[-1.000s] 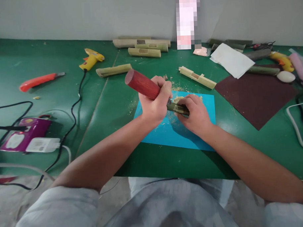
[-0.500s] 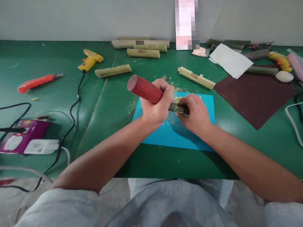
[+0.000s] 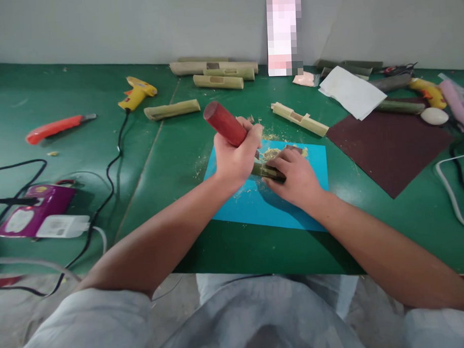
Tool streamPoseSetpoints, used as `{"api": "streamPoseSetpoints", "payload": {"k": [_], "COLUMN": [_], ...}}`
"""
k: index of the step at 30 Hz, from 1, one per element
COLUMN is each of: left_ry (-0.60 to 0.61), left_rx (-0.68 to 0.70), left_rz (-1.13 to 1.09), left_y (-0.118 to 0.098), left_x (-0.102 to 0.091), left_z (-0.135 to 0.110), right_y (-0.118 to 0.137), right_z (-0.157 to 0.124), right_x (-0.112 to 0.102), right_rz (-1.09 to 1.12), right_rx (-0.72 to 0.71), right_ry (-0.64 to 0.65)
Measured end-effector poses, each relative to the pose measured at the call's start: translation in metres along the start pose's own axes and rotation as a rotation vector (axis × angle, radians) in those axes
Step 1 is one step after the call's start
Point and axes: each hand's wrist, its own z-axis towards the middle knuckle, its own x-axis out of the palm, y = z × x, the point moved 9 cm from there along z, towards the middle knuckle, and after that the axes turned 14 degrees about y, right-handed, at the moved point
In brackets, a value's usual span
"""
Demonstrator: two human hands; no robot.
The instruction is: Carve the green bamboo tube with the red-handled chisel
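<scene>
My left hand [image 3: 233, 156] is wrapped around the thick red handle [image 3: 224, 122] of a tool, tilted with its butt end up and to the left. The tool's working end is mostly hidden behind my fingers, low over the bamboo piece. A short greenish bamboo tube [image 3: 268, 171] lies on the blue sheet [image 3: 263, 208], its left part behind my left hand. From the right, my right hand [image 3: 295, 174] grips this tube with fingers over its top. Pale shavings [image 3: 272, 154] are scattered just beyond the tube.
Further back lie a cut bamboo piece [image 3: 300, 120] and another bamboo tube [image 3: 172, 110]. A yellow glue gun [image 3: 136, 93], red-handled cutter [image 3: 55, 129] and purple power strip [image 3: 39, 208] with cords are on the left. White paper [image 3: 353, 91] overlaps a dark brown sheet [image 3: 387, 153] on the right.
My left hand has tipped the red handle more upright, its butt end moving right and up. The bamboo tube has shifted slightly left and down with my right hand.
</scene>
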Motion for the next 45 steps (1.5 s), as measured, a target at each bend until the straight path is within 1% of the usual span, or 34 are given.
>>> {"api": "streamPoseSetpoints", "payload": {"k": [3, 7, 12, 16, 20, 23, 28, 32, 35, 37, 42, 45], "left_ry": [-0.015, -0.006, 0.01, 0.008, 0.015, 0.026, 0.078, 0.128, 0.151, 0.152, 0.134, 0.127], "left_rx": [-0.055, -0.057, -0.055, -0.029, -0.014, -0.005, 0.027, 0.114, 0.166, 0.162, 0.097, 0.111], "left_rz": [-0.01, -0.038, -0.059, -0.042, -0.028, -0.015, 0.045, 0.143, 0.191, 0.182, 0.086, 0.07], "left_y": [0.005, 0.004, 0.004, 0.002, 0.002, 0.004, 0.009, 0.003, 0.0, 0.002, 0.014, 0.016], "left_x": [-0.002, 0.001, 0.004, 0.003, 0.002, 0.003, 0.01, 0.015, 0.016, 0.016, 0.015, 0.015], "left_z": [0.002, 0.002, -0.001, -0.001, -0.001, -0.001, -0.004, -0.006, -0.008, -0.008, -0.007, -0.007], "right_y": [0.0, -0.001, -0.001, -0.003, -0.009, -0.011, -0.003, 0.003, 0.004, 0.005, 0.005, 0.006], "right_z": [0.0, 0.002, 0.002, -0.003, -0.009, -0.01, -0.005, 0.002, 0.004, 0.004, 0.002, 0.002], "right_x": [0.001, 0.003, 0.004, -0.002, -0.011, -0.013, -0.004, 0.007, 0.012, 0.013, 0.013, 0.014], "right_rz": [-0.013, -0.024, -0.047, -0.063, -0.087, -0.109, -0.146, -0.162, -0.156, -0.141, -0.111, -0.097], "right_rx": [0.005, 0.021, 0.017, 0.011, 0.052, 0.068, 0.039, 0.036, 0.051, 0.062, 0.08, 0.077], "right_ry": [0.012, 0.026, 0.009, -0.04, -0.077, -0.081, -0.009, 0.062, 0.077, 0.077, 0.08, 0.073]}}
